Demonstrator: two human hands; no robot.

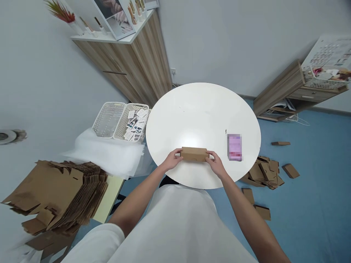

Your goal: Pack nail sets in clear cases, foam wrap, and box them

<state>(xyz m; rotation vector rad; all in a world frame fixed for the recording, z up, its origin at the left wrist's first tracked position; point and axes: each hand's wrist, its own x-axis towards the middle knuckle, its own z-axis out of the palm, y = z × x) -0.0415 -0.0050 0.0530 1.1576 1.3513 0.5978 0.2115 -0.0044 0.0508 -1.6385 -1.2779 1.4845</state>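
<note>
A small brown cardboard box [194, 154], long and closed, is held level just over the near part of the round white table [203, 120]. My left hand [173, 159] grips its left end, thumb in front and fingers behind. At the opposite end, my right hand [216, 163] pinches the box in the same way. To the right on the tabletop lies a pink and purple rectangular item [234, 147], its face blurred out. A tiny dark object [226, 131] sits just above that item, too small to name.
Flattened cardboard sheets [63, 193] are stacked at the left, beside white translucent wrapping [106, 151]. Two white baskets [113, 137] stand left of the table, one holding small cards. Folded boxes [264, 171] lie piled on the blue floor at right. A wooden cabinet [131, 69] stands behind.
</note>
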